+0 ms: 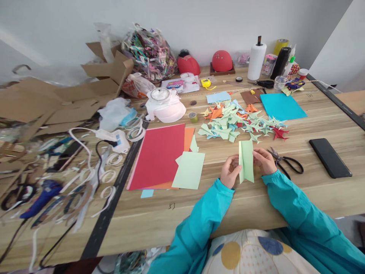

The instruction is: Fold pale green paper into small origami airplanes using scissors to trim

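Note:
A folded light green paper strip stands upright between my two hands above the wooden table. My left hand pinches its lower left edge, fingers closed on it. My right hand grips the right edge near the top. Both arms wear teal sleeves. Behind the strip lies a heap of folded paper shapes in green, orange, blue and red. Black scissors rest just right of my right hand.
Red, orange and light green sheets lie to the left. A blue sheet and a black phone lie to the right. Cardboard, tape rolls, cables and a glue gun crowd the far left. Bottles and a paper roll stand at the back.

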